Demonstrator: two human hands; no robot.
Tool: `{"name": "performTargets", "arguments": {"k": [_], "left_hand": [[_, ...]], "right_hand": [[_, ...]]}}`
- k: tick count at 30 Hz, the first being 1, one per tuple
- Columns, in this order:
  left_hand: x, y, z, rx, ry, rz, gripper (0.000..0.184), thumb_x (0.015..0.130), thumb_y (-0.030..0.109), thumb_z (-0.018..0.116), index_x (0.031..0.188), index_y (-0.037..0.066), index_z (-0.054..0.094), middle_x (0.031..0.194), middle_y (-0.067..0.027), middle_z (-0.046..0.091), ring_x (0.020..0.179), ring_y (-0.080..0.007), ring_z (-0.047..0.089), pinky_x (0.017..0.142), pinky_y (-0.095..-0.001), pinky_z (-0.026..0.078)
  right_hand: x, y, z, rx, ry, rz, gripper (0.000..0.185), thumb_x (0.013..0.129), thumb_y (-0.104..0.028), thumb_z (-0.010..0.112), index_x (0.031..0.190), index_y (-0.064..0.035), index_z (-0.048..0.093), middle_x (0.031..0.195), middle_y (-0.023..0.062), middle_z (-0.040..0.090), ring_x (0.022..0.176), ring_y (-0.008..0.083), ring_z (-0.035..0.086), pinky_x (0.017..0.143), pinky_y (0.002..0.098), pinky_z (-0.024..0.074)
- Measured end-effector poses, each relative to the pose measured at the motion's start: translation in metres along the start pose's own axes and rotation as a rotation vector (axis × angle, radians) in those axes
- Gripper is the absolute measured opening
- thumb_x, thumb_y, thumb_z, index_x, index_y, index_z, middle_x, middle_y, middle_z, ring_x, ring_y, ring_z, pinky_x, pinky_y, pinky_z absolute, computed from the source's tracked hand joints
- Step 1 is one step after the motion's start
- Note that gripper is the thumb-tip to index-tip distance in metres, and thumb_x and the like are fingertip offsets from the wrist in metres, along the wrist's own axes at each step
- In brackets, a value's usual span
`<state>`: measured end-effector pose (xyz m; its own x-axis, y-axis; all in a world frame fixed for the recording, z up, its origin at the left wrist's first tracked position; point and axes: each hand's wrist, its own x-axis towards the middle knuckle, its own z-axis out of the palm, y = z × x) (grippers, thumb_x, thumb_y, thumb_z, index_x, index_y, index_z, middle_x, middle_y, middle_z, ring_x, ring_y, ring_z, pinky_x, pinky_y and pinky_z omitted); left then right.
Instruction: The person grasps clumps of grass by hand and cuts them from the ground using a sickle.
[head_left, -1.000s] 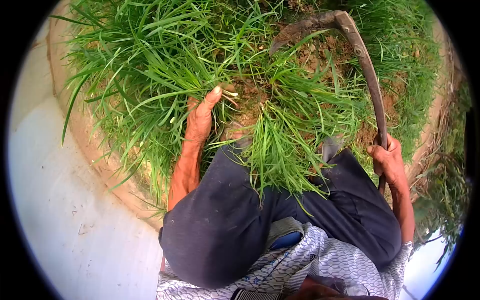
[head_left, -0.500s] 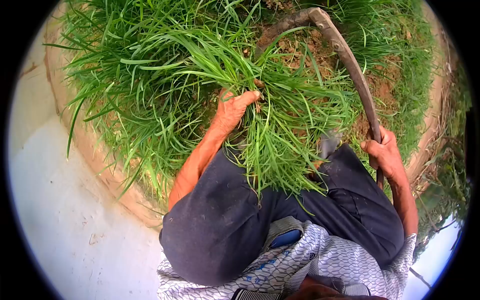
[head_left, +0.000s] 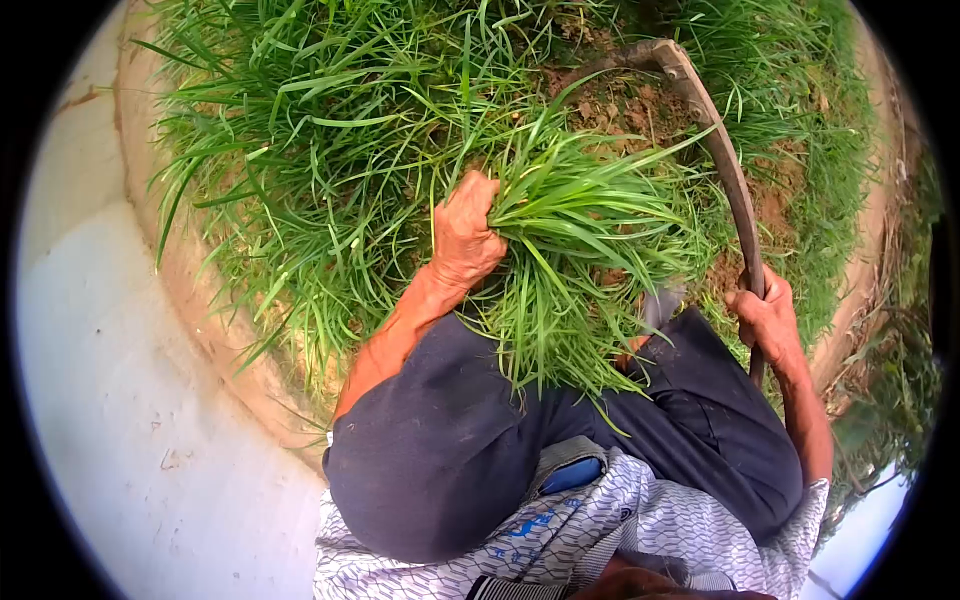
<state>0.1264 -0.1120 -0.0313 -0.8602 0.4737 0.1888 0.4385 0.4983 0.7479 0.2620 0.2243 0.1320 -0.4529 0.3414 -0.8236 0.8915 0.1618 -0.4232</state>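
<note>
Outdoors in bright daylight. Got pale, smooth paving (head_left: 120, 350) down the left, with a tan dirt border (head_left: 190, 310) curving right beside it. Also got leafy greenery (head_left: 888, 385) along the far right, plus a washed-out bright patch (head_left: 862, 525) lower right, honestly too blurry to call.

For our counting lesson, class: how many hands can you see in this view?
2: the left hand clasps a bunch of green blades near the middle; the right hand grips the sickle handle, farther right.
</note>
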Motion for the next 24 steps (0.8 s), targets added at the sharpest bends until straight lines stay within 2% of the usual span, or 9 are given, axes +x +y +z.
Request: {"name": "performTargets", "arguments": {"k": [2,4,6,11,14,16,18,21,24], "left_hand": [[-0.024,-0.019,-0.023,-0.26,0.296,-0.444,0.025,0.082,0.013,0.072,0.104,0.005,0.063,0.089,-0.0074,0.068,0.066,-0.0154,0.059,0.054,-0.0307,0.046],[-0.028,-0.028,-0.057,-0.965,0.72,-0.853,0.034,0.089,0.028,0.071,0.113,0.005,0.063,0.094,-0.0085,0.071,0.064,-0.0075,0.055,0.051,-0.0233,0.044],[-0.027,-0.034,-0.066,-0.977,0.9,-0.74,0.037,0.09,0.026,0.07,0.118,0.005,0.062,0.094,-0.0072,0.07,0.063,-0.0045,0.055,0.047,-0.0182,0.041],[-0.037,-0.033,-0.033,-0.904,0.454,-0.911,0.047,0.084,0.015,0.074,0.124,0.003,0.052,0.101,-0.0078,0.064,0.086,-0.0168,0.064,0.065,-0.0282,0.055],[-0.019,-0.029,-0.011,-0.789,0.321,-0.965,0.025,0.085,0.017,0.071,0.102,0.0,0.065,0.099,-0.0083,0.064,0.084,-0.0162,0.062,0.071,-0.0297,0.053],[-0.005,-0.032,-0.006,-0.648,0.077,-0.955,0.023,0.086,0.019,0.07,0.096,-0.001,0.067,0.092,-0.0048,0.066,0.08,-0.0151,0.061,0.071,-0.0302,0.05],[0.004,-0.036,0.007,-0.582,0.071,-0.9,0.024,0.083,0.02,0.072,0.095,0.0,0.067,0.084,-0.0021,0.066,0.075,-0.013,0.059,0.069,-0.0311,0.049],[0.016,-0.049,0.028,-0.248,-0.059,-0.586,0.026,0.078,0.021,0.071,0.099,0.005,0.066,0.097,-0.0158,0.067,0.087,-0.034,0.066,0.077,-0.0397,0.052],[0.034,-0.046,0.041,0.088,-0.175,-0.519,0.024,0.077,0.021,0.064,0.094,0.003,0.064,0.097,-0.0174,0.064,0.087,-0.04,0.063,0.075,-0.0455,0.05]], "right_hand": [[0.004,0.003,-0.004,-0.01,0.015,-0.041,0.02,0.079,-0.015,0.065,0.079,-0.0092,0.046,0.061,-0.0046,0.044,0.041,0.0046,0.037,0.036,0.0235,0.0298],[0.003,0.0,-0.006,-0.053,-0.008,-0.046,0.02,0.08,-0.016,0.066,0.08,-0.0084,0.047,0.063,-0.0047,0.043,0.049,0.005,0.038,0.043,0.0245,0.0329],[0.006,0.003,-0.005,-0.156,-0.103,-0.153,0.021,0.079,-0.017,0.067,0.082,-0.0074,0.049,0.066,-0.0048,0.042,0.059,0.006,0.039,0.051,0.0261,0.0354],[0.009,0.002,0.008,-0.566,-0.165,-0.231,0.026,0.076,-0.021,0.069,0.08,-0.004,0.05,0.067,-0.0004,0.044,0.063,0.0119,0.041,0.057,0.0318,0.0379],[0.018,0.027,0.01,-0.516,-0.108,-0.19,0.024,0.077,-0.02,0.068,0.082,-0.0038,0.052,0.066,-0.0013,0.044,0.063,0.011,0.04,0.057,0.031,0.0377],[0.02,0.037,0.014,-0.26,-0.046,-0.093,0.021,0.079,-0.019,0.067,0.082,-0.0042,0.053,0.067,-0.0028,0.043,0.063,0.0094,0.04,0.056,0.0292,0.0368],[0.019,0.038,0.017,-0.192,-0.036,-0.059,0.018,0.079,-0.016,0.064,0.079,-0.0073,0.048,0.065,-0.0047,0.041,0.058,0.0075,0.037,0.052,0.0276,0.0332],[0.018,0.04,0.017,-0.176,-0.02,-0.048,0.018,0.08,-0.016,0.064,0.079,-0.0079,0.048,0.065,-0.0053,0.041,0.056,0.0066,0.037,0.05,0.0268,0.0324],[0.019,0.039,0.018,-0.211,-0.007,-0.118,0.017,0.08,-0.016,0.064,0.08,-0.0079,0.049,0.065,-0.0055,0.041,0.054,0.0063,0.038,0.048,0.0262,0.032]]}}
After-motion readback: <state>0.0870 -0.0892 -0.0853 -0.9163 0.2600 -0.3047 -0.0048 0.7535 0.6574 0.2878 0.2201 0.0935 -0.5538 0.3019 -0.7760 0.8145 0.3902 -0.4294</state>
